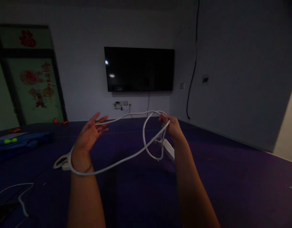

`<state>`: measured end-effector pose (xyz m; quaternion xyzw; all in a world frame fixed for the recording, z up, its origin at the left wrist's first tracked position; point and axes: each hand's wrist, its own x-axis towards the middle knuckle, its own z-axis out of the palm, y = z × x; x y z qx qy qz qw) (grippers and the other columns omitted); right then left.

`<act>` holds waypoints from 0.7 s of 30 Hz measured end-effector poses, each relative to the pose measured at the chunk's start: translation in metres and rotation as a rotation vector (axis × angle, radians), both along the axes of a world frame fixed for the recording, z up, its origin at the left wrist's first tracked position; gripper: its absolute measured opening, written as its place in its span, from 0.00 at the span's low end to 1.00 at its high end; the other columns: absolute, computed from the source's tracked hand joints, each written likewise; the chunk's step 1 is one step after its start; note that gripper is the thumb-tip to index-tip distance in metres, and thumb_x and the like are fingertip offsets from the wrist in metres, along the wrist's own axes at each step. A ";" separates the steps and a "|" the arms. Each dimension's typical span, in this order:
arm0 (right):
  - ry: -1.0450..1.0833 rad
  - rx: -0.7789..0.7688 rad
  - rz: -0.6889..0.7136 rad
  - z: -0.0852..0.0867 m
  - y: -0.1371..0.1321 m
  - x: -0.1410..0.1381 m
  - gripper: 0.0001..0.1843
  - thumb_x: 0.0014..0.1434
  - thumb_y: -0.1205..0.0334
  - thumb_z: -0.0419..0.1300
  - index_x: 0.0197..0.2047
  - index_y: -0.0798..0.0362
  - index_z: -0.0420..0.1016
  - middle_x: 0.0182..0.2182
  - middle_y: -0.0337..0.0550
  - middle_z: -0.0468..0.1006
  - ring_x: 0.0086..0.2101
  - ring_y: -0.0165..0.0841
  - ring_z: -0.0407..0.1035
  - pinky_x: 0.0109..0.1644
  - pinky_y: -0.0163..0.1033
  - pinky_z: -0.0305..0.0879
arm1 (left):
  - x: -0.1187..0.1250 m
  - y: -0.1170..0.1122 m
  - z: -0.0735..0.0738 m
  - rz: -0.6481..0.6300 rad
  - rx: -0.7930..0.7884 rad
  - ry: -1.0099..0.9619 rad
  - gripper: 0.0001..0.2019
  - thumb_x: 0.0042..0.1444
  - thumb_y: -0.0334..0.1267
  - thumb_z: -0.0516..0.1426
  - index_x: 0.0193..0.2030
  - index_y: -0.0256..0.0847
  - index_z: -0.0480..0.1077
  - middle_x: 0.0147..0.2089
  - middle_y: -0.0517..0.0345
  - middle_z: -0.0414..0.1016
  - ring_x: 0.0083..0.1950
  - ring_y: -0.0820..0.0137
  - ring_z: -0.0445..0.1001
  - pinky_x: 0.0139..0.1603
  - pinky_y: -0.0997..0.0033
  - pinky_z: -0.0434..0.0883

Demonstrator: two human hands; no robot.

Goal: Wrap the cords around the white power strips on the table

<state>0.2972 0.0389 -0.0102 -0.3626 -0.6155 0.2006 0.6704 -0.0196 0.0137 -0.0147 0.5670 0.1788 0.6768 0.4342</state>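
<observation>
A white power cable (pixel 126 158) stretches in a loop between my two hands. My left hand (pixel 88 134) has its fingers spread, with the cable passing around the back of the wrist and across between thumb and fingers. Closed fingers of my right hand (pixel 171 125) pinch the cable, and a smaller coil dangles beneath them. Partly behind my right forearm shows a white power strip (pixel 169 150); I cannot tell whether it hangs or rests on the floor.
Purple flooring (pixel 231 177) spreads around me. At left lie a white bundled cable (pixel 62 161), another white cord (pixel 21 199) and blue fabric (pixel 29 139). A television (pixel 139 69) hangs on the far wall above several sockets (pixel 125 103). A black cable (pixel 192 76) trails down the right wall.
</observation>
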 end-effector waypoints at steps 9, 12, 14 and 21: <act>0.204 0.068 -0.534 -0.006 0.009 0.027 0.35 0.50 0.31 0.46 0.27 0.57 0.73 0.12 0.33 0.55 0.16 0.28 0.52 0.22 0.34 0.48 | 0.030 0.012 -0.025 -0.404 -0.257 0.223 0.42 0.40 0.70 0.52 0.61 0.51 0.57 0.56 0.41 0.69 0.51 0.51 0.72 0.46 0.49 0.68; 0.153 0.067 -0.652 -0.010 0.013 0.038 0.39 0.53 0.32 0.41 0.30 0.60 0.76 0.13 0.38 0.62 0.18 0.31 0.58 0.24 0.35 0.52 | 0.027 0.023 -0.026 -0.431 -0.403 0.223 0.45 0.41 0.75 0.40 0.43 0.35 0.72 0.43 0.35 0.76 0.46 0.51 0.75 0.44 0.51 0.69; 0.106 0.060 -0.697 -0.012 0.013 0.041 0.39 0.54 0.34 0.42 0.30 0.61 0.77 0.14 0.41 0.65 0.20 0.33 0.61 0.26 0.36 0.53 | 0.020 0.030 -0.023 -0.358 -0.542 0.244 0.45 0.45 0.73 0.34 0.34 0.32 0.73 0.36 0.34 0.76 0.37 0.56 0.77 0.36 0.58 0.72; -0.093 0.034 -0.755 -0.014 0.010 0.033 0.28 0.55 0.43 0.48 0.28 0.57 0.78 0.19 0.45 0.73 0.23 0.35 0.65 0.28 0.36 0.54 | -0.009 0.017 -0.018 0.002 -0.252 -0.058 0.15 0.55 0.50 0.55 0.31 0.40 0.73 0.39 0.48 0.77 0.24 0.76 0.68 0.18 0.79 0.63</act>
